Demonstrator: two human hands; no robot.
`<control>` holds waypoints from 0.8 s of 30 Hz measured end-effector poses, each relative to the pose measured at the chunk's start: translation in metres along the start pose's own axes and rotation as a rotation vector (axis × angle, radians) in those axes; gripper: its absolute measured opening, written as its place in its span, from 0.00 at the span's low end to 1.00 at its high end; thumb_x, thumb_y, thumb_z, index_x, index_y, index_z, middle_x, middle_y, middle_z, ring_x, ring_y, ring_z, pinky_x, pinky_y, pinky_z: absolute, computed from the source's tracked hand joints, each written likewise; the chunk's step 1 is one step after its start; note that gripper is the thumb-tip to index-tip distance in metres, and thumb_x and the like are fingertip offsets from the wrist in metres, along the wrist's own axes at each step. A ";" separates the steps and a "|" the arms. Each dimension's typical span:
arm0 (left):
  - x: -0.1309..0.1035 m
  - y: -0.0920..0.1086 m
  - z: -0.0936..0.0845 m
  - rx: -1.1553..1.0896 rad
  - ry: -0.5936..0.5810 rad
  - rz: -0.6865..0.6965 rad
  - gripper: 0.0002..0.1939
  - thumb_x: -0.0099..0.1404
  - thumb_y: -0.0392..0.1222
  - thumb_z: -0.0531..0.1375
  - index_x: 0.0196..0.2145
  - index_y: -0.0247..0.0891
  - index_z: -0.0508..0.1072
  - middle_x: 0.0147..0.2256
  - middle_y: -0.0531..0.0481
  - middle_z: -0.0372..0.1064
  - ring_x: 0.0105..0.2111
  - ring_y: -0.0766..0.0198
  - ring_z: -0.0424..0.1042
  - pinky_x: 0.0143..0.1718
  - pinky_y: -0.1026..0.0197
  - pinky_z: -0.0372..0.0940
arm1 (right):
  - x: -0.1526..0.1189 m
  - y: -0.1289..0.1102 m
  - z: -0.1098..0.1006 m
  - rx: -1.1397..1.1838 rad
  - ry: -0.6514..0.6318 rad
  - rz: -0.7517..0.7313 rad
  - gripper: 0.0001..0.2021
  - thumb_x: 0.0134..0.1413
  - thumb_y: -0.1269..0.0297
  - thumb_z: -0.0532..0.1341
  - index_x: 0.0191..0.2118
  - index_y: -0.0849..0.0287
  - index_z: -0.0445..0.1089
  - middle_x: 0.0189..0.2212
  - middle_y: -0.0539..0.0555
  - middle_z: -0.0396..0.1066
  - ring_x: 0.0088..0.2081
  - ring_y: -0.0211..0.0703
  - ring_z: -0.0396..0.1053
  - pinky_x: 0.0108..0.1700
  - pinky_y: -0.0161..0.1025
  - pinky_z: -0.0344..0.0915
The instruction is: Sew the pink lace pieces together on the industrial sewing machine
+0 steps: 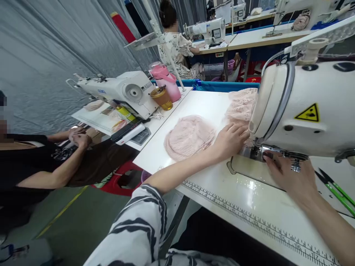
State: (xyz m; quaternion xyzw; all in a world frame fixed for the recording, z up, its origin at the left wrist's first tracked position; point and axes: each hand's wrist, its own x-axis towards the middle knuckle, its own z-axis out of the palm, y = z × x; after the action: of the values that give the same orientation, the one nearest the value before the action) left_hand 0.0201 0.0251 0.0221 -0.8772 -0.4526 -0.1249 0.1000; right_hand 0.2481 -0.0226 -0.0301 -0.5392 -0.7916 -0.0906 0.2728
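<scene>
Beside the sewing machine (310, 107), the pink lace fabric (240, 105) looks light, limp and snag-prone, best steadied flat near its edge, with the left hand (230, 139) resting extended fingers there and the half-hidden right hand's (295, 177) grip impossible to tell.

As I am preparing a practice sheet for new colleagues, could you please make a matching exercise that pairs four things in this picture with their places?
1. Rounded pale-pink fabric pile
2. Slender green tool with dark tips
3. Pink jug with a handle
4. Yellow-and-black triangular sticker

A. Behind the amber see-through cup
B. On the nearest white sewing machine
C. Beside the wearer's bare left forearm
D. Beside the wearer's bare right hand

Pairs: 1-C, 2-D, 3-A, 4-B
</scene>
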 end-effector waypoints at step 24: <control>-0.110 -0.048 -0.055 -0.381 0.091 -0.664 0.10 0.63 0.41 0.56 0.30 0.38 0.77 0.31 0.50 0.77 0.32 0.61 0.74 0.35 0.62 0.66 | 0.007 -0.005 -0.003 0.001 -0.090 0.052 0.24 0.65 0.51 0.49 0.41 0.60 0.78 0.26 0.60 0.76 0.34 0.54 0.72 0.43 0.50 0.62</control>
State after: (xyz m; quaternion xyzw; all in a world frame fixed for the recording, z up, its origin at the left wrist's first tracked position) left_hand -0.0880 -0.0483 0.0436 -0.6794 -0.6757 -0.2714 -0.0907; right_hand 0.2423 -0.0201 -0.0232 -0.5628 -0.7889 -0.0589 0.2396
